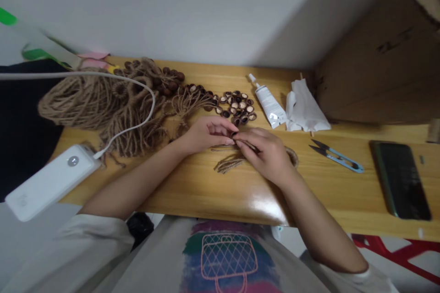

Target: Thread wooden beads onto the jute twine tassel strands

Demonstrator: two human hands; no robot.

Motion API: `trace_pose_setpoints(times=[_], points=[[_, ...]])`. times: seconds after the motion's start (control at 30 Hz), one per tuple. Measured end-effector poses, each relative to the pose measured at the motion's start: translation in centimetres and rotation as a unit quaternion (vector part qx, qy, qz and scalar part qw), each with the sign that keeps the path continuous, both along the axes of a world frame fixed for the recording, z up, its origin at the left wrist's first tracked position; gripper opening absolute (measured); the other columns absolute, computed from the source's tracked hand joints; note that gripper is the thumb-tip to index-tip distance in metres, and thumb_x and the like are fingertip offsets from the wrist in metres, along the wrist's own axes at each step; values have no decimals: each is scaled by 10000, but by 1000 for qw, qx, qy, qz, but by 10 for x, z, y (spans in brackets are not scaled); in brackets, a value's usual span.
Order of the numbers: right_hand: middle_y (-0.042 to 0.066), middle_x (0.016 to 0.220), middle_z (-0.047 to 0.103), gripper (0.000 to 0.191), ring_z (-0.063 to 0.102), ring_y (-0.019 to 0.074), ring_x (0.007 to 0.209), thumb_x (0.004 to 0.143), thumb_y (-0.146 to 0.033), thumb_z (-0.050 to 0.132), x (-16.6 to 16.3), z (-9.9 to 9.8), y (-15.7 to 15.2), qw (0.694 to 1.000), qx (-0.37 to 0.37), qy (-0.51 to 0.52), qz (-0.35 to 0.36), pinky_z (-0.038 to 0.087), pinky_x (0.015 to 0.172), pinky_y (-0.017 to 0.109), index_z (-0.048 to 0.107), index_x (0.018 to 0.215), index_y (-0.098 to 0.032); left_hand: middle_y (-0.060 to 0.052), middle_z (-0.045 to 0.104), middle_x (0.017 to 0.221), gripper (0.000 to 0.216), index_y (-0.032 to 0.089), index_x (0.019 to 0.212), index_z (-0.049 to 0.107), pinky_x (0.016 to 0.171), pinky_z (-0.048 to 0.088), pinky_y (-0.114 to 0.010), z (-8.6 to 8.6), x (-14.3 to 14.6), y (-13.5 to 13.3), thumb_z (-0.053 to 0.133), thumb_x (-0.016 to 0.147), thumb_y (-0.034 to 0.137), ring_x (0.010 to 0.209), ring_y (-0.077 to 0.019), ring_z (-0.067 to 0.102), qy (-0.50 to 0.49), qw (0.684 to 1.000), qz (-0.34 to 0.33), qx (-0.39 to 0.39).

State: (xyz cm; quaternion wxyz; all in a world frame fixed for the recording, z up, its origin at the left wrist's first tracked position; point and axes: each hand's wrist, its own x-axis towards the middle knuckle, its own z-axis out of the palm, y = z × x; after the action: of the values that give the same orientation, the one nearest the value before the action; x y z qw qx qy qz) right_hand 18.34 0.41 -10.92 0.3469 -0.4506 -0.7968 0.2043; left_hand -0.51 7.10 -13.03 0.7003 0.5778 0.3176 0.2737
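Observation:
My left hand [208, 135] and my right hand [266, 151] meet above the front middle of the table. Between their fingertips is a small dark brown half nut shell [234, 135], pinched from both sides and partly hidden. Under my right hand lies a piece of jute cord with a frayed tassel end [228, 163]; its other end curves out beyond the knuckles. Just behind my fingers, several half nut shells [237, 105] lie in a loose cluster, some showing pale insides, others dark ones.
Left: a jute twine bundle [80, 100], knotted cords [130, 130], whole brown nuts [172, 80] and a white power bank [51, 183] with a cable. Right: a glue tube [270, 103], white tissue [305, 107], blue thread snips [338, 156], a phone [400, 181] and a cardboard box [374, 64].

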Motion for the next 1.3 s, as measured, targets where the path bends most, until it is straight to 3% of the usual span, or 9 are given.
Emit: trace_pose_setpoints(times=[1.3], points=[[72, 874, 694, 160, 629, 185, 791, 897, -157, 525, 0, 2, 0, 1000, -27, -8, -1, 490, 726, 307, 669, 969, -166, -30, 696, 713, 307, 112, 872, 690, 656, 522, -196, 1, 1, -1, 823, 613, 210, 659, -88, 633, -5, 1000, 1, -12]])
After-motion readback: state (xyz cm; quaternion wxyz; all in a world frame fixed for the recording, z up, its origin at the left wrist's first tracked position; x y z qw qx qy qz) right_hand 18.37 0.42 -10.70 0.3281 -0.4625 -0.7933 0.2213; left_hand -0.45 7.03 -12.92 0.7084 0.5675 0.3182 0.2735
